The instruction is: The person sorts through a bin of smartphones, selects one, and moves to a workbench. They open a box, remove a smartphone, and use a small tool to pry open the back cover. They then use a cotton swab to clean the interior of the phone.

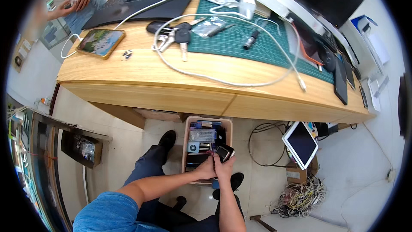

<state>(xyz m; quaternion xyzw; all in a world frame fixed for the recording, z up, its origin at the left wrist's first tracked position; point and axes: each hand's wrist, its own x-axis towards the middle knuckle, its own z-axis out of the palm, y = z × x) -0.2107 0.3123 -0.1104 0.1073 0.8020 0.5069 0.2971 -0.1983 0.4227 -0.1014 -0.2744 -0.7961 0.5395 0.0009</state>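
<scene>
The right hand (pixel 224 168) grasps a dark, flat device (pixel 225 152) over the lower-right part of the bin (pixel 231 134); the left hand's (pixel 207 169) grip cannot be told. Apparently one item is out, while other items (pixel 201 135) lie packed inside.

No lettering, labels, numbers or signs clear enough for reading anywhere in view
</scene>
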